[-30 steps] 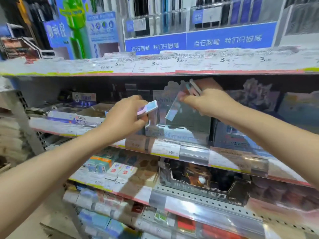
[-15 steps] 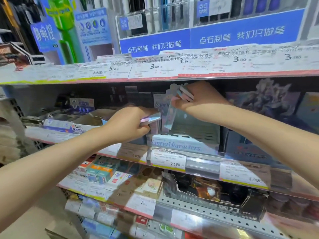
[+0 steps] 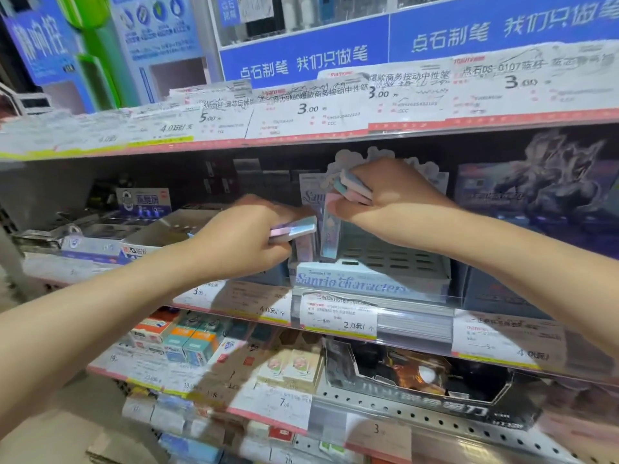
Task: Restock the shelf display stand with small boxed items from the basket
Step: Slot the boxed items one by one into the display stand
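In the head view, the left hand (image 3: 241, 239) pinches a flat pastel box (image 3: 294, 229) just beside the display stand (image 3: 368, 279). The right hand (image 3: 395, 199) clamps several boxes (image 3: 355, 189), its fingertips lowering one upright box (image 3: 330, 236) into the stand. These look light, stiff and slick; gripping the narrow edges seems best.

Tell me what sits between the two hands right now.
In the head view, one pastel box stands upright in the display stand, between left hand and right hand.
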### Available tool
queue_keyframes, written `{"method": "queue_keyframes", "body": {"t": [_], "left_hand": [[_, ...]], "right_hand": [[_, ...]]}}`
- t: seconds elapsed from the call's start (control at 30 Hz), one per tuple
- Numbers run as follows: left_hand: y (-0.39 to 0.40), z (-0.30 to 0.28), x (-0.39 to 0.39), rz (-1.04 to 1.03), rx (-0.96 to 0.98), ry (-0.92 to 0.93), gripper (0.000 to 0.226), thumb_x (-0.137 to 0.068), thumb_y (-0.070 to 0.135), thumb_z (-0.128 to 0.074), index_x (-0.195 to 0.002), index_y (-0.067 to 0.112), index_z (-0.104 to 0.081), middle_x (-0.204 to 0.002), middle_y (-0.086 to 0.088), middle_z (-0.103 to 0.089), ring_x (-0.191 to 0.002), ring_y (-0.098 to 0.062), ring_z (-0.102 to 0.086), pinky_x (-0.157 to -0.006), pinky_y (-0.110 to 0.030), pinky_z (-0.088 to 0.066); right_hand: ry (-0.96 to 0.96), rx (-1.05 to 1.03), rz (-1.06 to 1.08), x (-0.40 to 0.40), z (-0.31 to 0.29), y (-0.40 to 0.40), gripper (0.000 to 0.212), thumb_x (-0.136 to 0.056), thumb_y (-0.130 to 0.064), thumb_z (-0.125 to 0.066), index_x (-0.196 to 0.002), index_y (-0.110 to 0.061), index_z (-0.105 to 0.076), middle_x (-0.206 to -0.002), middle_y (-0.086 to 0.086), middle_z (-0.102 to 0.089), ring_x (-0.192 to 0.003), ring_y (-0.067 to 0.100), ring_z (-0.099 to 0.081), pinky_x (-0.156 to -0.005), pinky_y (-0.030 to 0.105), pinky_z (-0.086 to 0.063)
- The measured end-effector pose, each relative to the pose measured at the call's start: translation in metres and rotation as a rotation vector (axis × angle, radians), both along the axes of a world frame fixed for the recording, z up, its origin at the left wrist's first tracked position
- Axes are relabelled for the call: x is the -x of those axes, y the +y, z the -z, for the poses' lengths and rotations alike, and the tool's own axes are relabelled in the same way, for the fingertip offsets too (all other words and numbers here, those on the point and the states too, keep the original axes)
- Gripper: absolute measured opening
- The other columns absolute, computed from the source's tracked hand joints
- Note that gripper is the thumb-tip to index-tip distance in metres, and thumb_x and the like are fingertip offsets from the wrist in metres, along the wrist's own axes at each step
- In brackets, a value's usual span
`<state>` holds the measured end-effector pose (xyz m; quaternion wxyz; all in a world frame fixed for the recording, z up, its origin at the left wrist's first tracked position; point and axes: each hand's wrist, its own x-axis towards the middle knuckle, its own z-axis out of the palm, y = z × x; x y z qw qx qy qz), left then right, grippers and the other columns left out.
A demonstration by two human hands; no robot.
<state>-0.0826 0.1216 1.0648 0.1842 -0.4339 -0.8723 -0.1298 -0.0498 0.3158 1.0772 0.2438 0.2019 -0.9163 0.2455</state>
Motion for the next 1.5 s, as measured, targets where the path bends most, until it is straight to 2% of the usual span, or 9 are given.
{"method": "queue_keyframes", "body": {"t": [0.13,0.27,0.37,0.53,0.67,0.8,1.2,1.37,1.5], "left_hand": [[-0.002,0.001,-0.001,0.009,-0.02,-0.046,0.066,-0.073,0.007,-0.054,-0.077,0.072,-0.043,-0.044,0.011,-0.033,-0.042,-0.008,-0.034,-0.045,-0.023,-0.02],[-0.003,0.004,0.0,-0.025,-0.03,-0.072,0.066,-0.077,0.003,-0.059,-0.071,0.067,-0.049,-0.041,0.008,-0.033,-0.038,-0.011,-0.035,-0.041,-0.022,-0.022],[-0.005,0.007,0.005,-0.058,-0.009,-0.05,0.042,-0.078,0.006,-0.059,-0.056,0.041,-0.05,-0.04,0.008,-0.033,-0.037,-0.01,-0.036,-0.041,-0.02,-0.02],[-0.005,0.005,0.004,-0.039,0.011,-0.03,0.044,-0.075,0.012,-0.054,-0.064,0.055,-0.051,-0.043,0.006,-0.037,-0.042,-0.011,-0.042,-0.042,-0.018,-0.023],[-0.007,0.008,0.009,-0.05,-0.005,-0.044,0.032,-0.072,0.019,-0.05,-0.049,0.034,-0.034,-0.047,0.004,-0.042,-0.042,-0.014,-0.037,-0.046,-0.027,-0.024],[-0.008,0.009,0.012,-0.016,0.0,-0.008,0.034,-0.071,0.018,-0.049,-0.05,0.033,-0.028,-0.046,0.007,-0.037,-0.044,-0.019,-0.037,-0.046,-0.032,-0.028],[-0.008,0.011,0.017,-0.023,0.042,0.034,0.024,-0.069,0.022,-0.045,-0.052,0.028,-0.029,-0.05,0.006,-0.04,-0.049,-0.026,-0.043,-0.048,-0.038,-0.034],[-0.008,0.01,0.014,-0.038,0.04,0.003,0.024,-0.07,0.022,-0.047,-0.054,0.03,-0.031,-0.051,0.004,-0.045,-0.049,-0.023,-0.044,-0.048,-0.033,-0.032],[-0.007,0.01,0.012,-0.072,0.04,-0.02,0.017,-0.07,0.024,-0.047,-0.055,0.022,-0.039,-0.053,-0.006,-0.052,-0.049,-0.025,-0.046,-0.048,-0.032,-0.03]], "right_hand": [[-0.026,0.072,-0.039,0.003,0.001,-0.004,0.047,-0.085,-0.028,-0.054,-0.05,-0.022,-0.023,-0.052,-0.001,-0.026,-0.052,0.021,-0.032,-0.08,0.051,-0.05],[-0.038,0.034,-0.028,0.003,0.0,-0.004,0.048,-0.087,-0.024,-0.055,-0.051,-0.018,-0.023,-0.052,-0.002,-0.027,-0.051,0.016,-0.032,-0.063,0.035,-0.037],[-0.037,-0.02,0.005,0.003,0.0,-0.004,0.048,-0.087,-0.029,-0.056,-0.051,-0.018,-0.025,-0.053,-0.002,-0.028,-0.049,0.014,-0.031,-0.057,0.031,-0.028],[-0.062,-0.025,0.015,0.005,0.001,-0.006,0.046,-0.086,-0.028,-0.056,-0.051,-0.019,-0.027,-0.053,-0.001,-0.031,-0.051,0.017,-0.033,-0.058,0.035,-0.033],[-0.073,-0.04,0.032,0.005,0.0,-0.009,0.045,-0.086,-0.029,-0.055,-0.052,-0.02,-0.027,-0.053,-0.002,-0.031,-0.051,0.016,-0.032,-0.056,0.031,-0.03],[-0.074,-0.065,0.05,0.0,-0.001,-0.014,0.044,-0.088,-0.03,-0.053,-0.052,-0.019,-0.031,-0.051,-0.003,-0.032,-0.046,0.01,-0.032,-0.044,0.02,-0.027],[-0.018,-0.173,0.109,-0.001,0.017,-0.011,0.038,-0.085,-0.033,-0.054,-0.055,-0.022,-0.035,-0.056,-0.004,-0.041,-0.052,0.014,-0.04,-0.047,0.027,-0.028],[0.153,-0.17,0.091,-0.006,0.026,-0.011,0.004,-0.082,-0.023,-0.057,-0.081,-0.022,-0.053,-0.073,0.002,-0.058,-0.069,0.026,-0.054,-0.057,0.03,-0.042],[0.164,-0.191,0.09,-0.005,0.028,-0.01,0.023,-0.083,-0.023,-0.057,-0.066,-0.025,-0.041,-0.061,-0.002,-0.049,-0.061,0.025,-0.049,-0.054,0.028,-0.038]]}}
